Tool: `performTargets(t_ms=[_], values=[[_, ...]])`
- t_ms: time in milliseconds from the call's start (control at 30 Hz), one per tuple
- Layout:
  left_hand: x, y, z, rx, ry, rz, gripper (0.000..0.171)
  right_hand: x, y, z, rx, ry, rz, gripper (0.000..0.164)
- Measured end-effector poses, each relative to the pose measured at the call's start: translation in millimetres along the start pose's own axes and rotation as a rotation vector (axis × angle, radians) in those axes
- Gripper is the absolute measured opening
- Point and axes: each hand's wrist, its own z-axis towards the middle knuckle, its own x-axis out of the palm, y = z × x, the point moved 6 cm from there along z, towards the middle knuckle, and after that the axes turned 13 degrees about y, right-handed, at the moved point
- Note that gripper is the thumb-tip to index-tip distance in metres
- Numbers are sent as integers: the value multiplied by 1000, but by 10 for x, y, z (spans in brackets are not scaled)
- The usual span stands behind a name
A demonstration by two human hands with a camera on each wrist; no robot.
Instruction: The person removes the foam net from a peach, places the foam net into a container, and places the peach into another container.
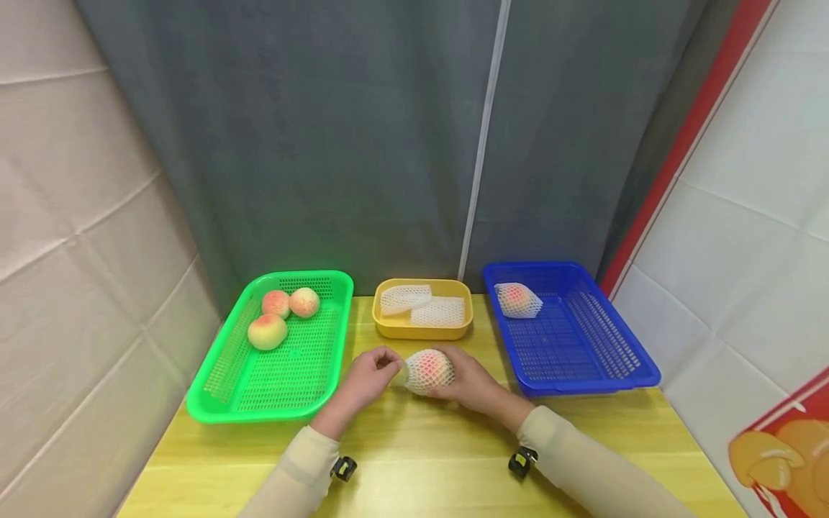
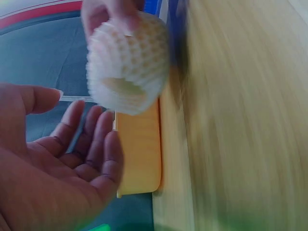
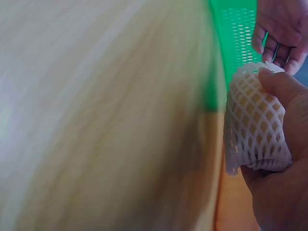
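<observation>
A peach in a white foam net [image 1: 429, 372] is held above the table in front of the yellow tray. My right hand [image 1: 465, 380] grips it from the right, its thumb pressed on the netting in the right wrist view. At the net's left end is my left hand [image 1: 373, 373]. In the left wrist view that left hand [image 2: 72, 154] has loosely bent fingers, thumb apart, and nothing between them. The open end of the foam net [image 2: 127, 62] faces it there, with part of the peach showing.
A green basket [image 1: 304, 416] with three bare peaches [image 1: 268, 332] stands at left. The yellow tray [image 1: 421, 332] holds flat foam nets [image 1: 437, 311]. At right, a blue basket [image 1: 583, 385] contains another netted peach [image 1: 517, 300]. A grey curtain [image 1: 324, 144] hangs behind the table.
</observation>
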Motion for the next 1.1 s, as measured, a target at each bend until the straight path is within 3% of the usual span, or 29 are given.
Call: performTargets(t_ms=[133, 267, 400, 700, 867, 1100], values=[[-45, -95, -18, 80, -47, 8, 6, -99, 131, -26, -8, -56, 56, 84], [-128, -206, -20, 201, -74, 13, 5, -237, 337, -37, -55, -70, 74, 82], [-237, -290, -28, 312, -94, 36, 5, -407, 557, -37, -137, -64, 5, 84], [-385, -591, -87, 538, -120, 56, 13, -751, 898, -76, -216, -73, -91, 83], [-369, -773, -121, 604, -76, 5, 24, -806, 1009, -91, -267, -63, -124, 82], [-348, -1006, -257, 621, 9, -41, 41, -792, 1090, -110, -291, -48, -113, 82]])
